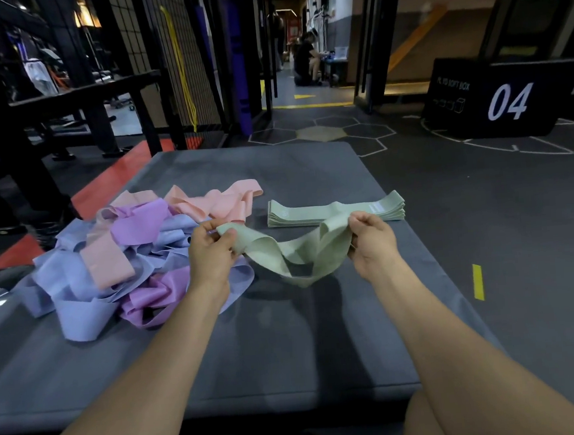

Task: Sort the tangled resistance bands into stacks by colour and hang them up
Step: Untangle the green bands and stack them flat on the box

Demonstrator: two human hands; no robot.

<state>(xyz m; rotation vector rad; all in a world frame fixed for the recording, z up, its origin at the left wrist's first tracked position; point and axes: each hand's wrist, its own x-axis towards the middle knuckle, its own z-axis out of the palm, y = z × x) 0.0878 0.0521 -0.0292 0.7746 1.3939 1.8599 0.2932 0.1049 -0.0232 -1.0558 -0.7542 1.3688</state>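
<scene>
A pale green band (298, 254) hangs twisted between my hands above the grey mat (288, 337). My left hand (209, 254) pinches its left end and my right hand (371, 241) pinches its right end. Behind it lies a flat stack of green bands (285, 214), folded neatly on the mat. To the left sprawls a tangled heap: blue bands (75, 299), purple bands (141, 222) and pink bands (215, 199) mixed together. One pink band (105, 262) lies on top of the blue ones.
A black box marked 04 (503, 100) stands on the floor at the right. A black metal rack (73, 96) and a wire cage wall with a yellow band (181, 74) hanging rise at the back left. A person (306, 59) crouches far down the corridor.
</scene>
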